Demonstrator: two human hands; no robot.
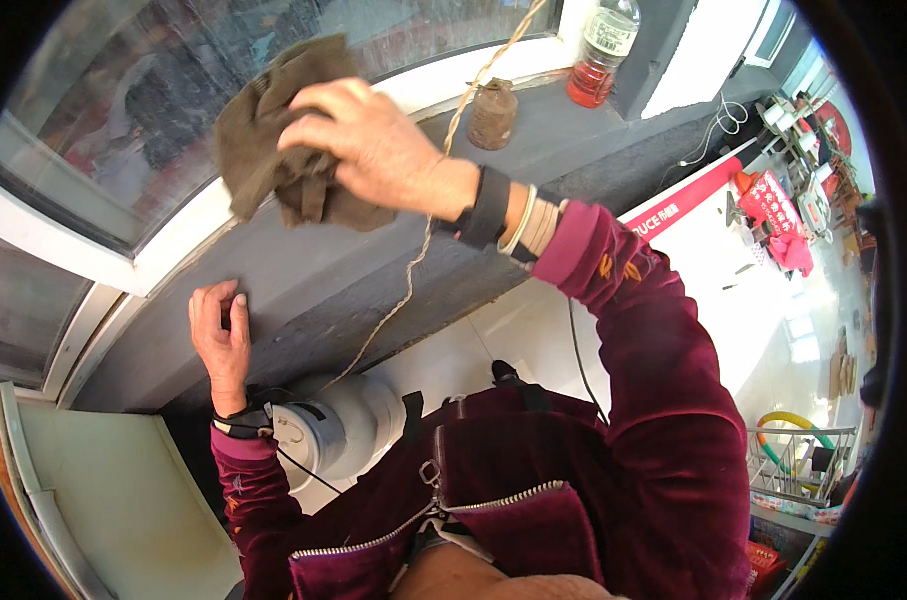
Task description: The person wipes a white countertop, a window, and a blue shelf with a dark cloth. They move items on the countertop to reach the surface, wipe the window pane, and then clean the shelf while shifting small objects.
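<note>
My right hand (382, 146) presses a crumpled dark brown cloth (251, 161) with its fingers. The cloth lies over the lower part of the window pane (108, 105) and the white window frame (191, 229), and its lower folds hang over the grey sill (296, 274). Lower left, my left hand (221, 337) is at the sill with curled fingers, the thumb apart and nothing in it. A twisted cord (417, 262) runs down past my right wrist, partly hidden behind it.
A small brown-stained bottle (492, 120) and a plastic bottle with red liquid (600, 56) stand on the sill to the right. Below is a grey cylinder (371, 420). A pale cabinet (116, 472) is at left; a white table (723, 315) holding several items is at right.
</note>
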